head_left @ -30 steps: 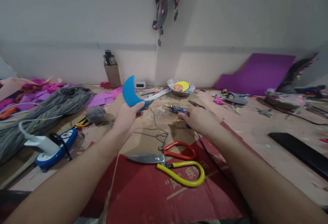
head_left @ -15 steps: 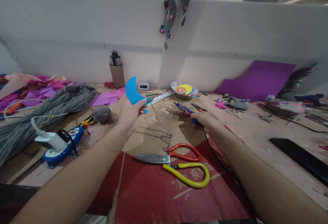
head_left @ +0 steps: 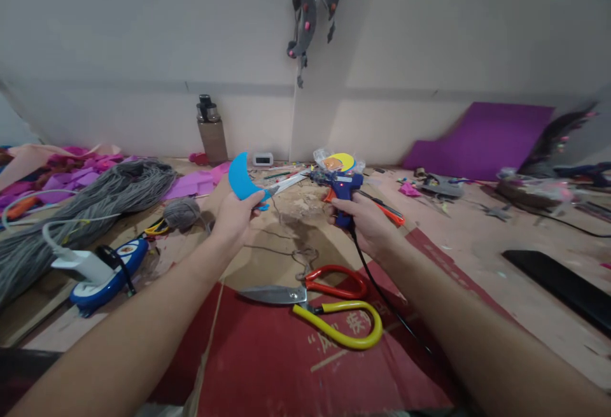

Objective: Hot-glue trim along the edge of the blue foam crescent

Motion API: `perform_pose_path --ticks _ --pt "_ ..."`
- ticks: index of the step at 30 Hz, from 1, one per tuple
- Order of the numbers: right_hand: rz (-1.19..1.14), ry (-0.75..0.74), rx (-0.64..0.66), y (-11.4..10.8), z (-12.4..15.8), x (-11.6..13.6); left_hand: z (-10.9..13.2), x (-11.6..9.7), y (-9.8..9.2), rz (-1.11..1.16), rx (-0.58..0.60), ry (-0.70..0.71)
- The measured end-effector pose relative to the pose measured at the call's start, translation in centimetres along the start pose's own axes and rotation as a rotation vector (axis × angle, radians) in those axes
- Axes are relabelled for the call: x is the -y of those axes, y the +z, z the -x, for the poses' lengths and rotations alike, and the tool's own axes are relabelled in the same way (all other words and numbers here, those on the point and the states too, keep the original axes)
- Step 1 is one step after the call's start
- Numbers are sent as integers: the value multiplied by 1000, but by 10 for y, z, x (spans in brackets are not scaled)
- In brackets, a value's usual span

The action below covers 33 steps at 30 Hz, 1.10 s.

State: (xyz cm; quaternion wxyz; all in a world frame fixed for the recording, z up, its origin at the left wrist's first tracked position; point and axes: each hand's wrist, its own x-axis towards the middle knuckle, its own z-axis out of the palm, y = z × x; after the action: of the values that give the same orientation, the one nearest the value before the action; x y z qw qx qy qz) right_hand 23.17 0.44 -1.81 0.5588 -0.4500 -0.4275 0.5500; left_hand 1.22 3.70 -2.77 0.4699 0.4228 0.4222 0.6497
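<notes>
My left hand (head_left: 235,213) pinches a blue crescent-shaped foam piece (head_left: 240,178) and holds it up above the table. My right hand (head_left: 365,219) grips a blue glue gun (head_left: 341,191) upright by its handle, nozzle pointing left toward the foam piece; a red light shows on the gun and its black cord (head_left: 377,286) trails back along my right arm. The two hands are about a hand's width apart over brown cardboard (head_left: 291,226).
Large scissors with one red and one yellow handle (head_left: 329,309) lie on red cardboard near me. Grey yarn (head_left: 86,204), a white charger on a blue case (head_left: 102,270), a bottle (head_left: 210,127), a bowl of foam shapes (head_left: 337,165), a purple sheet (head_left: 477,140) and a black strip (head_left: 558,283) surround the work spot.
My right hand has picked the glue gun up off the table and turned it upright, nozzle toward the foam piece. My left hand holds the crescent in nearly the same spot.
</notes>
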Motion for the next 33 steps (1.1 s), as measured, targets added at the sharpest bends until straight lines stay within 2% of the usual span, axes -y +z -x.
perform_pose_path --ticks 3,8,13,19,33 --pt "152 -195 65 6 9 2 2 -3 3 -5 -29 -37" --pt "567 -338 147 13 23 0 3 -4 4 -18 -29 -35" --pt "758 -501 189 18 27 -5 2 -2 2 -54 -23 -13" --pt "838 -526 204 20 27 -7 4 -4 3 -81 -7 10" --pt "848 -510 210 20 26 -10 6 -3 4 -137 15 62"
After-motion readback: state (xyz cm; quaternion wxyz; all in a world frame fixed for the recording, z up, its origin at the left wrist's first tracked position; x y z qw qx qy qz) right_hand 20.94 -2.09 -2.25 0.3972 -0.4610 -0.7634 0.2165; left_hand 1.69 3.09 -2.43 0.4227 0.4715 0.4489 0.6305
